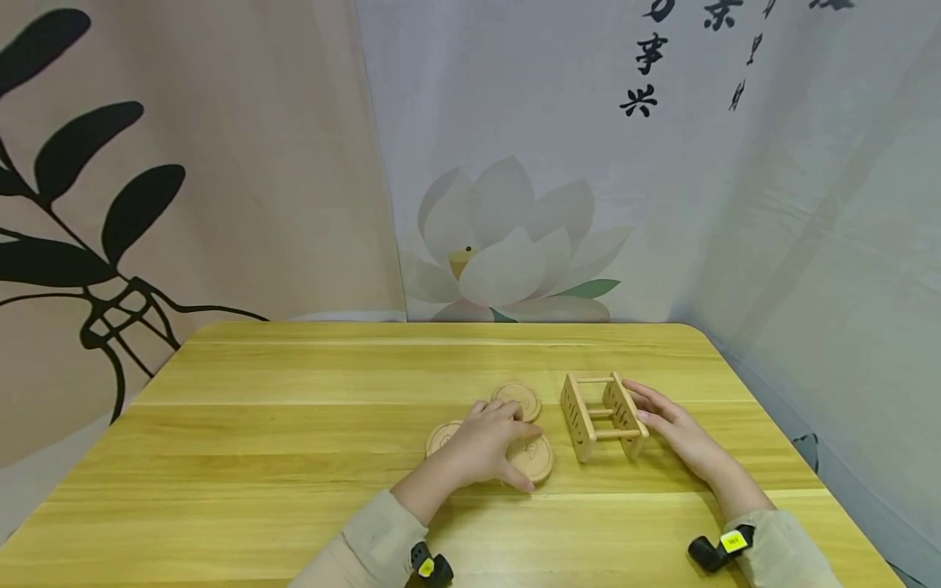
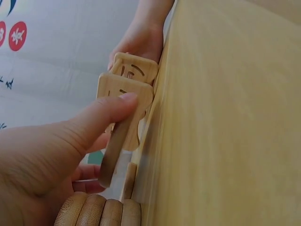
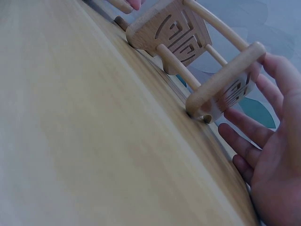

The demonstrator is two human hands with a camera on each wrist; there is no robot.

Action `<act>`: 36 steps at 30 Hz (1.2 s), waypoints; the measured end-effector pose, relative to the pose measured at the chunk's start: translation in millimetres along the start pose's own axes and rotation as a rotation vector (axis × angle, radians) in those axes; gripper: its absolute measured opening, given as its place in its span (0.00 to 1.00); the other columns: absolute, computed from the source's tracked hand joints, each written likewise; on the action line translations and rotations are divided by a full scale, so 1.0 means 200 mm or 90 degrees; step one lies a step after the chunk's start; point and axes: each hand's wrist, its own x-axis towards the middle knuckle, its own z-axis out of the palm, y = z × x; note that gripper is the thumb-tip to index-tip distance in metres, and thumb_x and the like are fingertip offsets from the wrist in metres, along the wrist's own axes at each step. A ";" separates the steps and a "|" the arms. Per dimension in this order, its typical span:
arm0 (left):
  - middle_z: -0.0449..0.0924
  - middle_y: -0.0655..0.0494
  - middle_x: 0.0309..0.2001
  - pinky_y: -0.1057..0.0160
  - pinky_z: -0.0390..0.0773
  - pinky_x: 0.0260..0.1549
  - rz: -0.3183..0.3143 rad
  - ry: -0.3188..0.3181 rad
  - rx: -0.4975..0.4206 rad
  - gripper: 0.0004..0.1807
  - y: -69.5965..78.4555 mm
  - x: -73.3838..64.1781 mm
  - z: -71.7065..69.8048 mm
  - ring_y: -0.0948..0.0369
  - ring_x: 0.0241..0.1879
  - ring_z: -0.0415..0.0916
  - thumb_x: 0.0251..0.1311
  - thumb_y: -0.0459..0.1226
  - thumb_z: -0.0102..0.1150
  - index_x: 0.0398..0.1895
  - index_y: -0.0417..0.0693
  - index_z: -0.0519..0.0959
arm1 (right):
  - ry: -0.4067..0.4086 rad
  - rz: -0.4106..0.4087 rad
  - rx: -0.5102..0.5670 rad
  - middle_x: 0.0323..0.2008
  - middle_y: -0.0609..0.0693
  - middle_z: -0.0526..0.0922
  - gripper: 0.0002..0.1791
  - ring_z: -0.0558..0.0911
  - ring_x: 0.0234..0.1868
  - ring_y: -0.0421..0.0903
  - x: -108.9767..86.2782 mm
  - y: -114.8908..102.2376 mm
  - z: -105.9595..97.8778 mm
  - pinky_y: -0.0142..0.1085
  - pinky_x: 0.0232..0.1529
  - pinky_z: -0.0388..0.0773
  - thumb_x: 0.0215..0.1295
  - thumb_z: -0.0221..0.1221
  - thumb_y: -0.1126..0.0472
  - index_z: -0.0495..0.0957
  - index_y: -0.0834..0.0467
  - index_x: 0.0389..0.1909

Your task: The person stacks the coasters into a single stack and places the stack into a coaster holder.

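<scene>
My left hand [image 1: 481, 445] pinches a round wooden coaster [image 1: 535, 459] with engraved rings, thumb and fingers at its rim; the left wrist view shows this coaster [image 2: 115, 150] on edge. Behind it lies another coaster [image 1: 520, 395] on the table. Left of the hand, partly covered by it, is a stack of several coasters [image 2: 101, 212]. To the right stands a small wooden rack [image 1: 604, 434] with two cut-out side panels joined by rods. My right hand [image 1: 680, 433] touches the rack's right panel [image 3: 228, 80] with its fingertips, fingers loosely extended along the outer side.
A light wooden table [image 1: 257, 457] carries everything. Beyond its far edge hangs a printed cloth [image 1: 515, 98] with a lotus and black characters, and more cloth runs along the right side.
</scene>
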 end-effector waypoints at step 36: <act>0.69 0.64 0.50 0.52 0.57 0.56 -0.020 0.119 -0.153 0.43 -0.07 -0.15 -0.16 0.62 0.51 0.61 0.32 0.51 0.79 0.60 0.53 0.77 | -0.005 0.004 0.003 0.64 0.69 0.63 0.28 0.71 0.56 0.32 0.00 0.01 0.00 0.25 0.54 0.64 0.76 0.45 0.61 0.54 0.57 0.74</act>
